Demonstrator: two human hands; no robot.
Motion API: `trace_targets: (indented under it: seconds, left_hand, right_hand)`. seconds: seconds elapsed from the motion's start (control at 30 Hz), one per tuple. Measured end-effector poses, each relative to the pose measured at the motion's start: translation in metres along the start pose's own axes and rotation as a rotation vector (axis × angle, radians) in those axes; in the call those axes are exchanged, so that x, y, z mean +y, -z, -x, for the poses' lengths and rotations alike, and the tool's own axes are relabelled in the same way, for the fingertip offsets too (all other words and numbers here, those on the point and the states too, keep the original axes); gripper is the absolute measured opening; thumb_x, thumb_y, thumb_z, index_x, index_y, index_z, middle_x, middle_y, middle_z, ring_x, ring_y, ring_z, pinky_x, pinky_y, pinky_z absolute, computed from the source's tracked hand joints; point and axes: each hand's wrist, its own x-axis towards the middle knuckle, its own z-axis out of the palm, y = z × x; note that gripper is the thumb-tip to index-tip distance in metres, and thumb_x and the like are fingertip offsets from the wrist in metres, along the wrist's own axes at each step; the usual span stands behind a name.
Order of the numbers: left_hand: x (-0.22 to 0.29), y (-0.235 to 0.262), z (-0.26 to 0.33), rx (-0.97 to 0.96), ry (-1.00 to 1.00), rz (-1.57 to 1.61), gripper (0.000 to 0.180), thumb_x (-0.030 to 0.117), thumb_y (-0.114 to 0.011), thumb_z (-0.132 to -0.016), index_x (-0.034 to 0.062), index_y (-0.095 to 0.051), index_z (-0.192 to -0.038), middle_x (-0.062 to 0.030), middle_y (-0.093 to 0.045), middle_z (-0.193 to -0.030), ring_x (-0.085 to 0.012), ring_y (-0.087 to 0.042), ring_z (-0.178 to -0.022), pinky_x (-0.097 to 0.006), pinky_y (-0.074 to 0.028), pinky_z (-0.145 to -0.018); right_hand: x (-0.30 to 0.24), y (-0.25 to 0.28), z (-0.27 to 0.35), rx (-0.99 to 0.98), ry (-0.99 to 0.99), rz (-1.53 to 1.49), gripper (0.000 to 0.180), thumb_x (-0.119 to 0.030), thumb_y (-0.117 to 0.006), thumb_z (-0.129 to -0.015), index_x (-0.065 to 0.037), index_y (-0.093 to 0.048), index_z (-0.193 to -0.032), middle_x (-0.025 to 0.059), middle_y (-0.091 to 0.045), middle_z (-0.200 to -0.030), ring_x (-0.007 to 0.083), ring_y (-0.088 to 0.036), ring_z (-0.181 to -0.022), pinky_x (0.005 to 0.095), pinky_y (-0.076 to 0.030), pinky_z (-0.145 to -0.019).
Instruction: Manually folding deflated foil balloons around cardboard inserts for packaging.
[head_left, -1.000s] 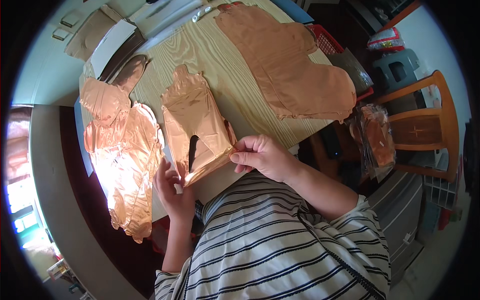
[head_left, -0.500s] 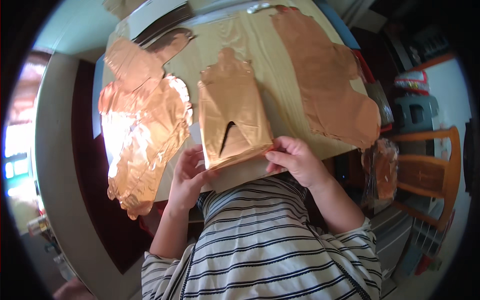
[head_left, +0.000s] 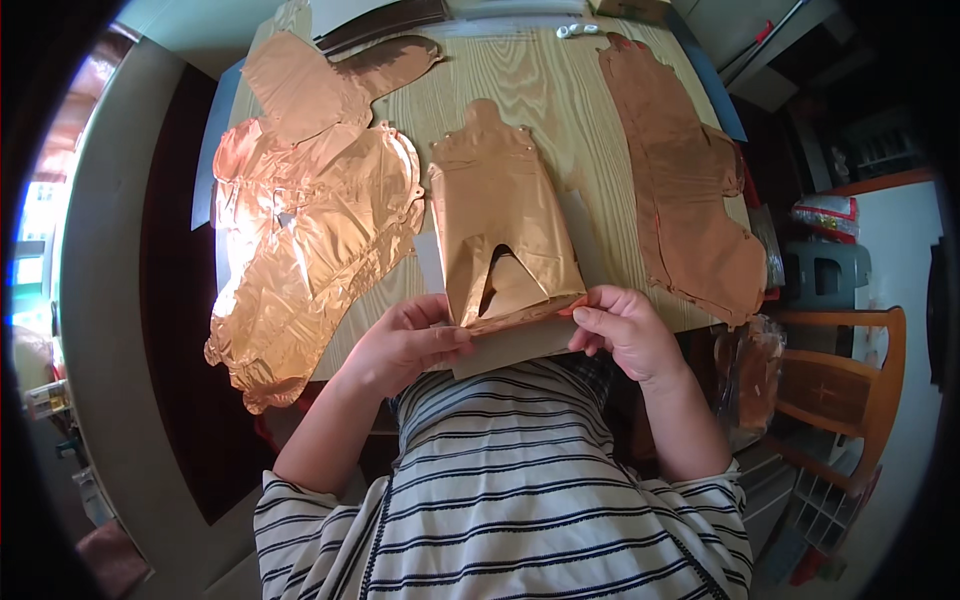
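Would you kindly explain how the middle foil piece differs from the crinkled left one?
The middle foil piece is narrow and straight-sided; the crinkled left foil piece is broad and irregular. The middle one is held; the left one lies untouched. Both look shiny and copper.

Wood-grain tbl [head_left: 588, 130] is carrying crinkled copper foil [head_left: 325, 230] at approx 8 o'clock, flat foil pc [head_left: 690, 190] at 3, sm. white item [head_left: 577, 31] at 1, grey card [head_left: 515, 347] at 6.

The middle foil [head_left: 500, 200] is copper, the shirt [head_left: 510, 470] black-striped white.
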Motion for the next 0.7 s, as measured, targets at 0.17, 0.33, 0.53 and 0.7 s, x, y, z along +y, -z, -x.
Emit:
trace_targets:
  seconds: [0.17,0.33,0.53,0.7]
  left_hand:
    - [-0.008,0.005,-0.007,-0.071,-0.111,0.01,0.025,-0.003,-0.074,-0.088,0.0013,-0.063,-0.111,-0.0043,-0.07,-0.102,-0.0112,-0.069,-0.091,-0.025,-0.056,-0.083]
    - [-0.008,-0.001,-0.007,0.032,-0.08,-0.208,0.033,-0.005,-0.077,-0.084,-0.0017,-0.066,-0.114,-0.0073,-0.072,-0.11,-0.0126,-0.069,-0.094,-0.027,-0.055,-0.087]
    - [-0.006,-0.009,-0.006,0.024,-0.027,-0.254,0.042,-0.009,-0.076,-0.081,-0.0038,-0.064,-0.121,-0.0069,-0.072,-0.113,-0.0123,-0.069,-0.097,-0.027,-0.055,-0.091]
    - [-0.009,-0.008,-0.009,0.044,-0.076,-0.274,0.045,-0.011,-0.075,-0.081,-0.003,-0.063,-0.123,-0.0072,-0.072,-0.115,-0.012,-0.068,-0.101,-0.027,-0.055,-0.092]
  right_hand:
    - [-0.013,-0.005,0.002,0.021,0.011,0.036,0.017,-0.021,-0.069,-0.098,-0.004,-0.069,-0.101,0.0002,-0.07,-0.087,0.0087,-0.069,-0.073,0.0204,-0.051,-0.061]
    - [-0.014,0.006,0.0,0.013,-0.016,0.128,0.02,-0.023,-0.071,-0.097,-0.005,-0.067,-0.104,0.0001,-0.069,-0.09,0.0087,-0.068,-0.073,0.0203,-0.052,-0.062]
    - [-0.012,0.005,0.001,0.001,-0.088,0.015,0.022,-0.026,-0.072,-0.097,-0.005,-0.068,-0.103,-0.0001,-0.068,-0.089,0.0093,-0.069,-0.072,0.0206,-0.053,-0.061]
    - [-0.015,0.006,0.002,-0.046,-0.167,0.082,0.019,-0.025,-0.072,-0.097,-0.006,-0.067,-0.097,-0.0001,-0.067,-0.084,0.0101,-0.069,-0.069,0.0205,-0.052,-0.057]
